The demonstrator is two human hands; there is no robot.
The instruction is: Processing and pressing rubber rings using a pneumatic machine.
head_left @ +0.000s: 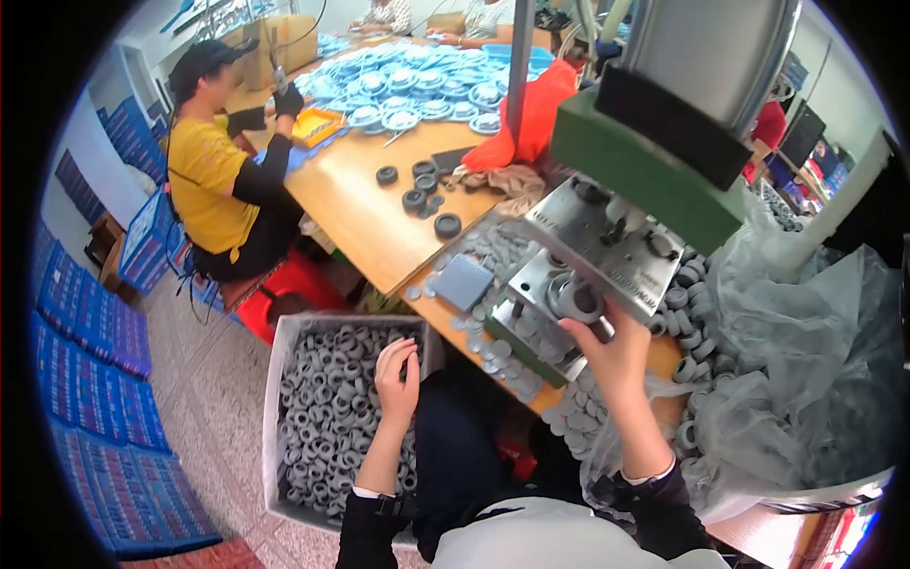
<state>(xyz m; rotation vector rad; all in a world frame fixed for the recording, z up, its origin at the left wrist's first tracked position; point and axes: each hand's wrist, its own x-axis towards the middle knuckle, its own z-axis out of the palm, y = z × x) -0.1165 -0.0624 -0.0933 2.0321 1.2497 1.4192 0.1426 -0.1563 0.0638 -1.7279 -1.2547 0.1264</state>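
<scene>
**Ana:** Grey ring [575, 300] — where was it at that moment?

**Ben:** It sat on the metal fixture [542, 284] of the press [654, 104], just under the angled steel plate [607, 242]. The right hand [616, 356] reached up to it, fingertips touching the ring's lower edge, fingers pinched close together around it.

**Ana:** And the left hand [396, 377]?

**Ben:** It hovered low over the grey bin [275, 398] full of the same grey rings [322, 417], fingers loosely curled and half open. Whether it held a ring, I couldn't tell; the palm faced away.

**Ana:** What lay around the press?

**Ben:** Small flat grey discs [493, 248] were scattered across the wooden table [360, 209], with a ribbed grey pad [464, 282] beside the fixture. More grey rings were piled on the right, next to a crumpled clear plastic bag [806, 351].

**Ana:** Anything farther off?

**Ben:** Several black rings [424, 185] stood near the table's middle, and pale blue pieces [417, 81] covered its far end. A person in a yellow shirt [204, 180] sat at the left side of the table, near an orange tray [318, 123]. Blue crates [85, 379] lined the floor along the left.
</scene>
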